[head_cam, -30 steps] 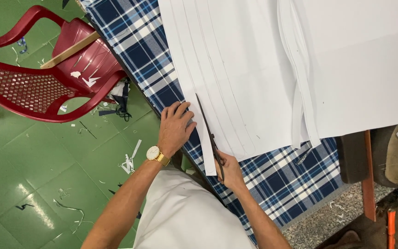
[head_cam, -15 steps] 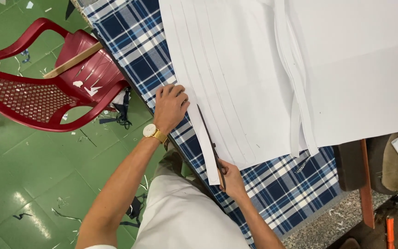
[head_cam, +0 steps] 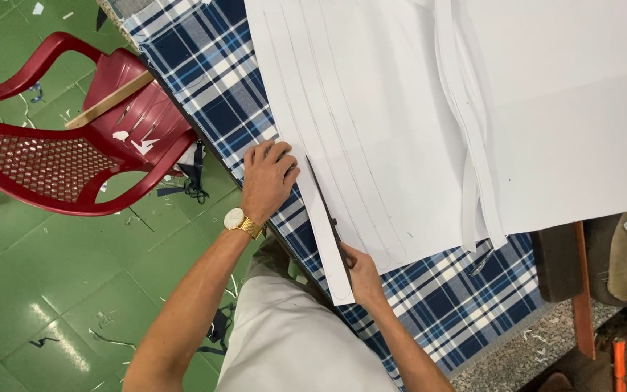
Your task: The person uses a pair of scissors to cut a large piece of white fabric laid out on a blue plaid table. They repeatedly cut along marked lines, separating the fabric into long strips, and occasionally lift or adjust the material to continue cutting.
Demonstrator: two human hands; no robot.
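Note:
A large white sheet (head_cam: 371, 109) with long drawn lines lies on a blue plaid cloth (head_cam: 205, 65) covering a table. My left hand (head_cam: 266, 178), with a gold watch at the wrist, presses on the sheet's left edge, fingers curled over it. My right hand (head_cam: 361, 272) grips dark scissors (head_cam: 337, 236) whose blades point up into the sheet along a drawn line. A narrow cut strip (head_cam: 324, 239) with a rounded end hangs off the sheet between my two hands.
A red plastic chair (head_cam: 52, 160) stands on the green floor at the left, with a wooden stick (head_cam: 107, 101) and paper scraps on its seat. Loose white strips (head_cam: 473, 145) lie over the sheet at the right. A brown wooden piece (head_cam: 553, 261) sits at the table's right end.
My left hand has slid farther up the sheet's edge. The scissors have advanced along the line, and the cut strip is longer.

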